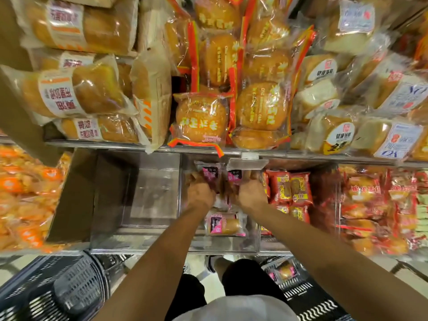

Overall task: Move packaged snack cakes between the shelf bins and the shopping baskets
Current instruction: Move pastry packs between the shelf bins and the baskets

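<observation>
Both forearms are bare from the elbow down, with no sleeves, watch, bands or gloves on the left hand (200,195) or the right hand (252,195). Lower in view, a white garment (234,308) covers the torso, and dark black shorts or trousers (245,276) cover the legs. One light-coloured shoe (214,262) shows below.
</observation>
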